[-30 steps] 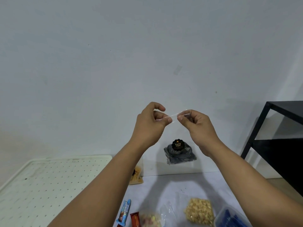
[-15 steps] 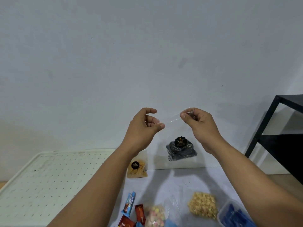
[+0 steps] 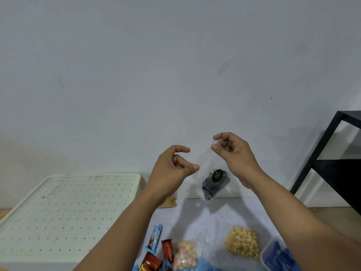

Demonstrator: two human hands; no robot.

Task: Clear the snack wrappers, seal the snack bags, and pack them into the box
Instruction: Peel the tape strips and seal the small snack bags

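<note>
i see both hands raised in front of a bare white wall, with open air all round them. below lies the pale grey tabletop (image 3: 224,212); its far edge meets the wall. at the left, a cream perforated plastic lid (image 3: 68,208) takes up that side. at the right, a black metal frame shelf (image 3: 322,153) stands close by the right forearm.

my right hand (image 3: 232,153) is up high, thumb and fingers curled and pinching the top corner of a clear plastic snack bag with dark striped sweets and a black round label (image 3: 214,180); the bag hangs free above the table's far edge. my left hand (image 3: 172,169) is just beside the bag, fingers loosely curled with a narrow gap at thumb and forefinger, holding nothing that i can make out.

near the bottom edge lie a clear bag of pale yellow snacks (image 3: 242,243), a clear bag of pastel sweets (image 3: 184,253), red and blue wrapped bars (image 3: 158,249) and a clear tub with blue contents (image 3: 277,257).
</note>
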